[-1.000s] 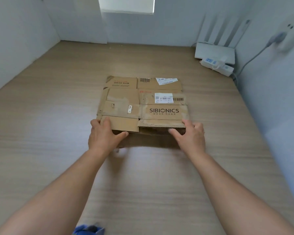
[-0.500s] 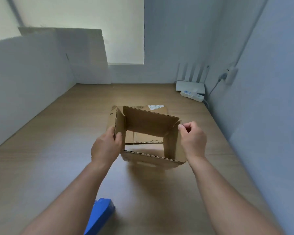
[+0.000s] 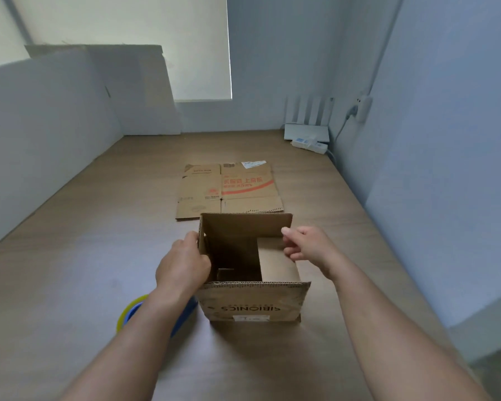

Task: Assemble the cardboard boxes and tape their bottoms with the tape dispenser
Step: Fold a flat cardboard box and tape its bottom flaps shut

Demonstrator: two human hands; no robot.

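Head view looks down on the open box [image 3: 252,302], plain brown corrugated cardboard squared up into a tube and standing mouth-up near the middle of the counter [image 3: 70,270], toward its near edge. Its wider walls face the near and far edges. The near panel reads "SIBIONICS", upside down from here, above a small white label [image 3: 252,317] too blurred to read. A right-side flap [image 3: 278,264] is folded inward.

The left hand [image 3: 182,264] grips the left wall, fingers curled over its top edge into the box. The right hand [image 3: 307,244] hangs over the folded flap, fingers loosely bent and clasping nothing; whether it touches the cardboard I cannot tell.

Partly under the left forearm lies the tape dispenser [image 3: 132,314], blue with a yellowish roll. Beyond the open box a flat box [image 3: 229,189] lies collapsed, printed with red characters and carrying a shipping sticker. In the far right corner sit a white router [image 3: 307,131] and power strip [image 3: 310,144].
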